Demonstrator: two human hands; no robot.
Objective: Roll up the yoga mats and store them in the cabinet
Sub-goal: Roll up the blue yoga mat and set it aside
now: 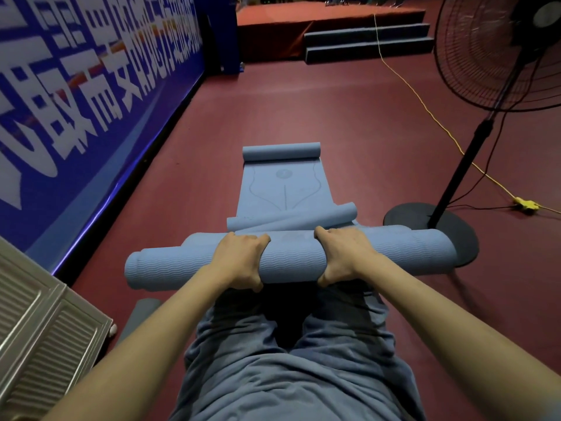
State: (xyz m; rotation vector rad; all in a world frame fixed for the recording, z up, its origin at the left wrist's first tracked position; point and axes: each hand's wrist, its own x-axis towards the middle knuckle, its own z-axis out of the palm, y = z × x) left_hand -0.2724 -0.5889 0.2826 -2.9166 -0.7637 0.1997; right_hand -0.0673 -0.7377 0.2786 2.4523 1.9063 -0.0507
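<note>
Hands grasp a rolled blue yoga mat (291,262) held crosswise just ahead of the person's knees: the left hand (239,259) is closed over the roll left of its middle, fingers curled over the top and thumb under the near side; the right hand (343,256) is closed on it in the same way, right of the middle. The grip of each hand is therefore tight around the roll. The roll's ribbed outer face is turned up, and its left end sticks out further than the inner layers, telescoped. Directly beyond it a second blue mat (285,189) lies on the dark red floor (349,117), its middle stretch flat with printed guide lines, its far end curled into a small roll (280,151) and its near end curled into a loose, skewed roll (291,218) touching or nearly touching the held one. A grey rolled item (139,314) lies on the floor at lower left, beside a pale louvred cabinet (45,329) at the left edge. A blue banner with white characters (76,86) runs along the left wall. A standing fan (498,56) rises at right on a round black base (413,215), with a yellow cable (425,107) trailing across the floor to a yellow plug block (526,204). Steps (368,41) and a raised platform sit at the far end.
</note>
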